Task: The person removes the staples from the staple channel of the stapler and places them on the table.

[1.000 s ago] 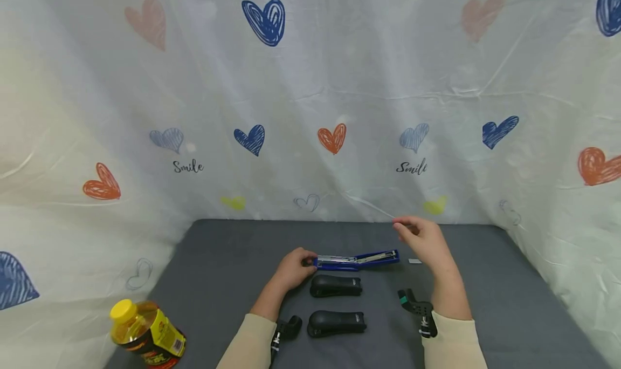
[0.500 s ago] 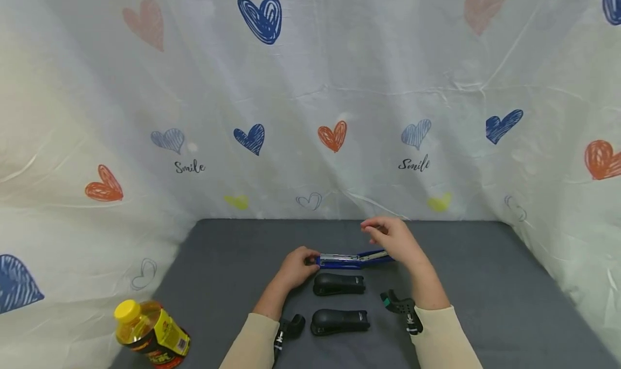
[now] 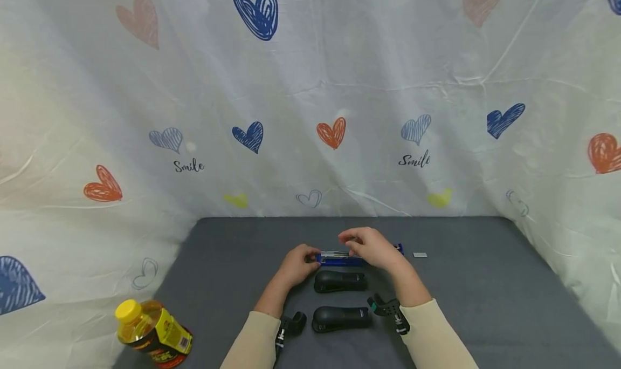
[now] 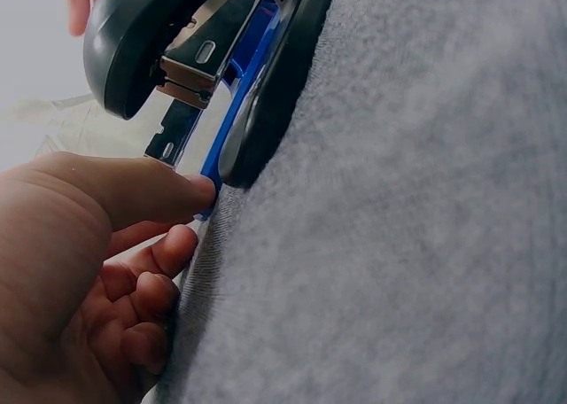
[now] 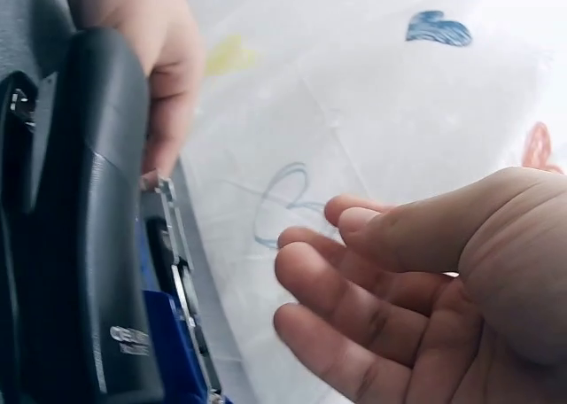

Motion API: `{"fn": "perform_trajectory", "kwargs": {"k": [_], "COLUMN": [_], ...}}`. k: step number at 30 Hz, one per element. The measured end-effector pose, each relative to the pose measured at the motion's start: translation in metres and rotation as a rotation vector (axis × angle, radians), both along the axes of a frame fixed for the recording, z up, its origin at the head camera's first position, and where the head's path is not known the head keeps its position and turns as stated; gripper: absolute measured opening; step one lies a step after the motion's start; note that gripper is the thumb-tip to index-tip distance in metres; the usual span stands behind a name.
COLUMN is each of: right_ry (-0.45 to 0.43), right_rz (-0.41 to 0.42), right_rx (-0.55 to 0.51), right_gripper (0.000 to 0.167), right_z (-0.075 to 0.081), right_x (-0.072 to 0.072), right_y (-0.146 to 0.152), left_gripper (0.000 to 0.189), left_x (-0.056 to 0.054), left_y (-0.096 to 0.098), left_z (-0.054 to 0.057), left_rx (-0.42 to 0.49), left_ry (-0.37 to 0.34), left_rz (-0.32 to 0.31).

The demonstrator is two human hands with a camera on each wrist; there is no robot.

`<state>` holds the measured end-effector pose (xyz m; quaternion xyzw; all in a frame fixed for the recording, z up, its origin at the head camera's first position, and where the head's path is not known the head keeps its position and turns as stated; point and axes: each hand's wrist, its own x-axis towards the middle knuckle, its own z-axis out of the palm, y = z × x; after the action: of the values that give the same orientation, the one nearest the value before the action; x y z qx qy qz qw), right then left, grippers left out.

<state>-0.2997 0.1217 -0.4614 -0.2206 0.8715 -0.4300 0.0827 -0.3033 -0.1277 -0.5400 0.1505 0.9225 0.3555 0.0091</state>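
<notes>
A blue stapler [image 3: 335, 261] lies unfolded near the back of the table, its metal magazine exposed. With thumb and fingers, my left hand [image 3: 297, 265] pinches its left end; in the left wrist view the thumb presses on the blue base [image 4: 232, 125]. Over the stapler's middle hovers my right hand [image 3: 372, 246], covering part of it. In the right wrist view its fingers [image 5: 341, 293] are loosely bent, with nothing visible between them. A small whitish strip, perhaps staples [image 3: 420, 254], lies right of the stapler.
In front of the blue stapler lie two black staplers, one nearer it [image 3: 340, 281] and one closer to me [image 3: 341, 319]. A yellow-capped bottle [image 3: 157, 331] stands at the left front. A heart-printed curtain [image 3: 291, 169] hangs behind the grey table [image 3: 485, 304].
My right hand has moved left from beside the whitish strip to above the stapler, and lower. My left hand stays on the stapler's left end.
</notes>
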Motion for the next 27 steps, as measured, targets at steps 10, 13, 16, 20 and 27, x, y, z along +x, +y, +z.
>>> {"fn": "perform_trajectory", "kwargs": {"k": [10,13,16,20,27], "right_ry": [-0.046,-0.075,-0.077,-0.068,-0.158], "right_rz": [0.090,0.091,0.087,0.109,0.122], "right_rx": [0.112,0.139,0.164,0.156,0.020], "right_gripper": [0.031,0.031,0.032,0.032,0.035], "right_z": [-0.008,-0.011,-0.012,-0.013,-0.018], "right_x": [0.000,0.002,0.005,0.007,0.005], "right_y": [-0.013,-0.017,-0.021,-0.023,-0.020], "left_gripper": [0.028,0.028,0.028,0.027,0.026], "left_x": [-0.002,-0.002,-0.002,-0.002,0.001], "left_y": [-0.001,-0.001,-0.001,-0.001,-0.001], "left_z": [0.001,0.001,0.000,0.000,0.000], "left_rx": [0.001,0.001,0.000,0.003,0.016], "left_ry": [0.018,0.017,0.020,0.026,0.015], "left_rz": [-0.002,-0.003,-0.003,-0.007,-0.004]}}
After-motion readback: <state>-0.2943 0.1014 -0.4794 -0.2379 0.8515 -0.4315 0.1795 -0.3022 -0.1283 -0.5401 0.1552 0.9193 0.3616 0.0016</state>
